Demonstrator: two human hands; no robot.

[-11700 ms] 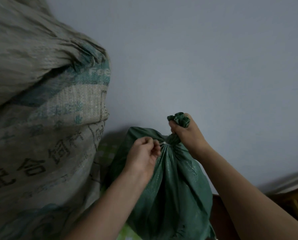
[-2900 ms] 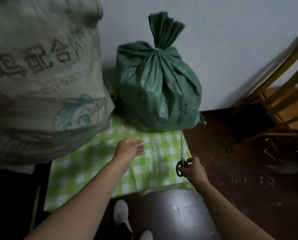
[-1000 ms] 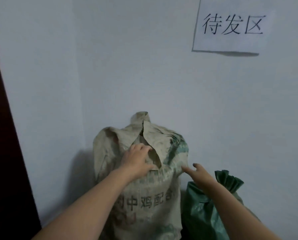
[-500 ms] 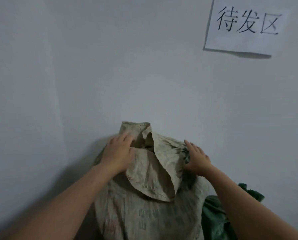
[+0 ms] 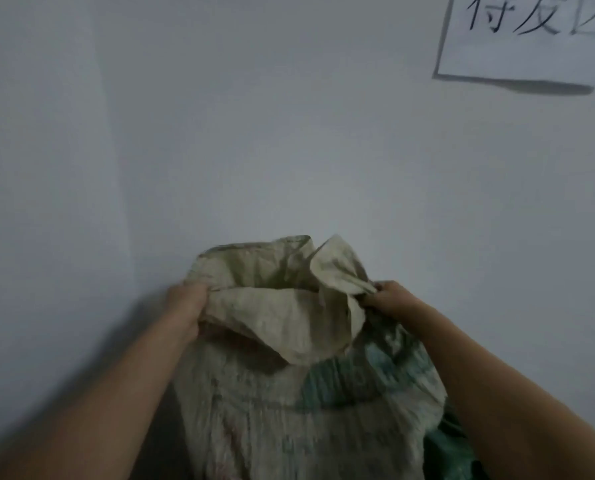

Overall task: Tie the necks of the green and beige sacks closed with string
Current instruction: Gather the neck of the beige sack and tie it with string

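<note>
1. Beige sack (image 5: pixel 289 420): upright against wall (image 5: pixel 289 150); neck untied, mouth gaping; front flap folded down.
2. Left hand (image 5: pixel 187 303): gripping left rim of neck.
3. Right hand (image 5: pixel 389 299): pinching bunched right rim.
4. Green sack (image 5: pixel 452 452): low at right, just beside beige sack; mostly hidden.
5. Paper sign (image 5: pixel 531 39): on wall, upper right.

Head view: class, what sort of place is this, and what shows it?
Probably a storeroom or dispatch corner: a beige sack, its mouth gripped by the left hand and right hand, a green sack beside it, and a paper sign on a bare wall.
</note>
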